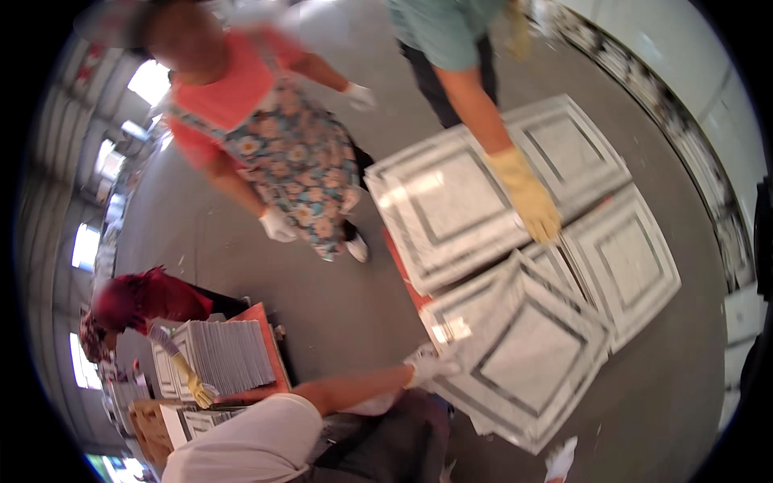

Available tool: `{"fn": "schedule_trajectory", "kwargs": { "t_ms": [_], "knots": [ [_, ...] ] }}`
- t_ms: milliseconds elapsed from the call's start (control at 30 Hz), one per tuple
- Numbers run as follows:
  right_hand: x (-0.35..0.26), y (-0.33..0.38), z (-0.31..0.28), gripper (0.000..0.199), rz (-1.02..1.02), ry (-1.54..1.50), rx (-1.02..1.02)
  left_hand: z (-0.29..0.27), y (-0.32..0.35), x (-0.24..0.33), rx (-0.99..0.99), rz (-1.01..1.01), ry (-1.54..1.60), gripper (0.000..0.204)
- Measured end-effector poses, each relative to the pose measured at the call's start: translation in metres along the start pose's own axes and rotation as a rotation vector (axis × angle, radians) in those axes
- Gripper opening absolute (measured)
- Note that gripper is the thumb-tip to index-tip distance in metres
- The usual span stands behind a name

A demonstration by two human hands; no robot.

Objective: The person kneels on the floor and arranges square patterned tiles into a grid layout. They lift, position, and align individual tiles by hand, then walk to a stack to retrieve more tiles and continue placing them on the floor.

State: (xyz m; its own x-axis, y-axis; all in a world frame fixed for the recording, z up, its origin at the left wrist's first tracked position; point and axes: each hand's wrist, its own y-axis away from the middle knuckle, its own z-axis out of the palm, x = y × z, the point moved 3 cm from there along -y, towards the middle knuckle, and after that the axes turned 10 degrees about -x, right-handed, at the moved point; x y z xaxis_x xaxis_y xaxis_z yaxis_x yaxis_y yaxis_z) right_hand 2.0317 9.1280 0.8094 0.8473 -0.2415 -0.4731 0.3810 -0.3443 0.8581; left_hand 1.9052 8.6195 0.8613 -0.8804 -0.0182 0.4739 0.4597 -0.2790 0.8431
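A white marble-patterned tile (527, 358) with a grey square band lies askew over the near part of several stacks of like tiles (439, 193). My left hand (435, 367), in a white glove, grips this tile's left edge, its fingers slightly blurred. My right hand (561, 460), also white-gloved, shows at the lower edge, just off the tile's near corner. Its fingers are stretched out and hold nothing. Across the stacks, a co-worker's yellow-gloved hand (527, 197) rests near the inner corner of the far left stack.
Red pallet edges (415, 294) show under the stacks. A person in a flowered apron (298, 165) stands at the far left. Farther left, another person (173, 298) bends over tiles standing on edge (229, 354). Stacked goods (644, 88) line the right side.
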Motion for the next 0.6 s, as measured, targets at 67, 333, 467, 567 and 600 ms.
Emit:
{"fn": "schedule_trajectory", "kwargs": {
  "t_ms": [67,333,467,567,600],
  "knots": [
    [-0.014,-0.007,0.02,0.095,0.032,0.154,-0.262,-0.016,-0.016,-0.041,-0.048,0.04,0.123,0.051],
    [-0.045,-0.027,0.028,0.064,-0.035,0.069,-0.435,0.006,0.004,-0.003,-0.174,-0.235,0.111,0.059],
    [-0.053,-0.039,0.063,0.054,-0.143,-0.174,-0.8,-0.002,0.002,-0.009,-0.185,-0.287,0.086,0.06],
    [-0.077,-0.021,0.101,0.049,-0.082,-0.388,-0.728,-0.003,0.001,-0.006,-0.165,-0.28,0.065,0.062],
    [-0.078,-0.029,0.104,0.052,-0.066,-0.333,-0.716,-0.004,0.001,-0.006,-0.163,-0.285,0.052,0.063]
  ]
}}
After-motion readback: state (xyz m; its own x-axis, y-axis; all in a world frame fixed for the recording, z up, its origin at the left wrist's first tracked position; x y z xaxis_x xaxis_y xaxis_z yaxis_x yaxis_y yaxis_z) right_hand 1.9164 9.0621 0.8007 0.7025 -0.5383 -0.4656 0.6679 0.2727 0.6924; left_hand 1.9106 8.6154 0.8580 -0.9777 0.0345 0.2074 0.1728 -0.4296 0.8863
